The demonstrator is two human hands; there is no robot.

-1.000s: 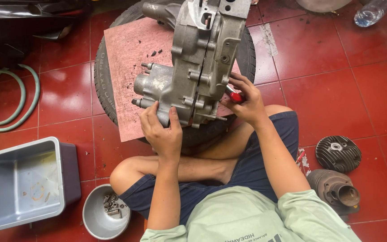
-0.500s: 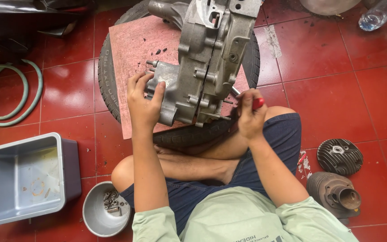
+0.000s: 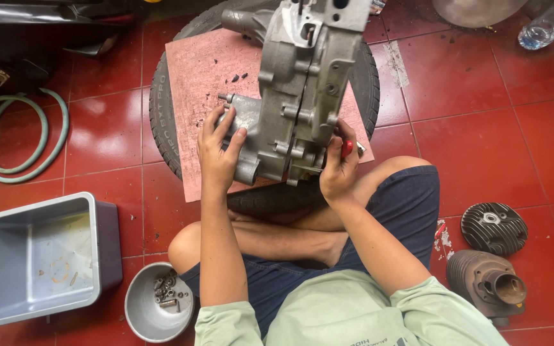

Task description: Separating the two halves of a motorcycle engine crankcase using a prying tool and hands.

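Head view, red tiled floor: grey rectangular plastic tub (image 3: pixel 33 256); round metal bowl (image 3: pixel 155 311) of small bolts beside the knee; coiled green hose (image 3: pixel 24 138); finned round cylinder head (image 3: pixel 494 227); finned rusty cylinder barrel (image 3: pixel 485 282); clear plastic bottle (image 3: pixel 543 25). Black rubber tyre (image 3: pixel 161 109) topped by pink stained board (image 3: pixel 193 83). Grey cast-aluminium engine casing (image 3: pixel 302 90) stands upright on the board, ribbed, bossed, dull. Left hand (image 3: pixel 219 150) open, fingers spread against the casing's lower side. Right hand (image 3: pixel 338 170) closed around a red-handled tool (image 3: pixel 347 148) at the casing's other side.
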